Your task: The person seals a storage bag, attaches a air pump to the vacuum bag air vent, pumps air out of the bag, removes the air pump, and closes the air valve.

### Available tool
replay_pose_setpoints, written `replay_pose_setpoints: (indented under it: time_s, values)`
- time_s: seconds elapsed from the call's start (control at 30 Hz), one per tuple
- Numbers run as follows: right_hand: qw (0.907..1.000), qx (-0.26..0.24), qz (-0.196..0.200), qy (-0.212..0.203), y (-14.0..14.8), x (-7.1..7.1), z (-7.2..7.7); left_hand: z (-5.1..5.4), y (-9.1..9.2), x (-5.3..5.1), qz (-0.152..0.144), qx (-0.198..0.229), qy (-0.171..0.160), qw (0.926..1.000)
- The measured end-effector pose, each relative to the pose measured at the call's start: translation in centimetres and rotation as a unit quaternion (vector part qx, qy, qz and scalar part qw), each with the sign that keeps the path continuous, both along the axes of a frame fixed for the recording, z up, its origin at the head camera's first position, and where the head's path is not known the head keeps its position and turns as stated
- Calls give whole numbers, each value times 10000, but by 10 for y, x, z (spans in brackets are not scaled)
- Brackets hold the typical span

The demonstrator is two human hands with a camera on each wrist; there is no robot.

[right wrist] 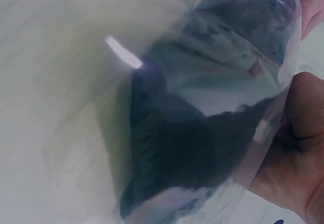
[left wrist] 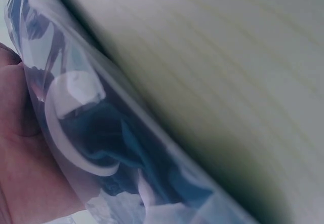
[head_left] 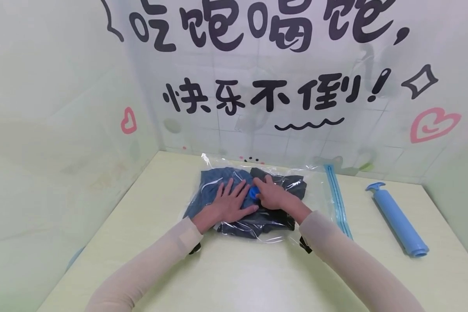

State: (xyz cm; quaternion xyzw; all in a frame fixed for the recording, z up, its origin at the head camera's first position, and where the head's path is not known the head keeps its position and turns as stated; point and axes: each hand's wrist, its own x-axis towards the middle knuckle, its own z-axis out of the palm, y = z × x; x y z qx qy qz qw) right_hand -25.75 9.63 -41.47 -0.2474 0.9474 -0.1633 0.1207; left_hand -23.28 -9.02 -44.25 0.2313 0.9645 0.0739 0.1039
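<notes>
A clear plastic vacuum bag [head_left: 319,190] lies on the table with folded blue clothing [head_left: 210,180] and dark clothing [head_left: 295,185] inside. My left hand [head_left: 231,208] rests on the bag with its fingers spread over the blue clothing. Just to its right, my right hand [head_left: 274,196] pinches the round blue valve cap [head_left: 252,193] between thumb and index finger. In the left wrist view, the left hand [left wrist: 25,153] touches the shiny film. The right wrist view has the bag's side [right wrist: 212,82] bulging over dark cloth; the fingertips are hidden there.
A blue hand pump [head_left: 399,221] lies on the table [head_left: 234,277] to the right, its handle toward the back wall. The bag's blue zip edge [head_left: 337,201] runs along its right end. Printed walls [head_left: 257,143] enclose the back and sides.
</notes>
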Motion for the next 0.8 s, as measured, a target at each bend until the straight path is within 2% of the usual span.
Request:
replay_pose_setpoints:
  time_s: [0.27, 0.47, 0.63, 0.8]
  values:
    - [9997, -241, -21, -72, 5, -2, -4, 0, 0, -1, 9, -61, -50, 10000]
    - [9979, -524, -322, -206, 4, -5, -4, -3, 1, -3, 39, -78, -185, 9998]
    - [9985, -316, -451, 77, 1, -6, -5, -1, 0, -1, -28, 92, -52, 9999]
    - [9989, -47, -203, 424, -1, -6, -6, -1, 0, -1, -23, -21, -11, 10000]
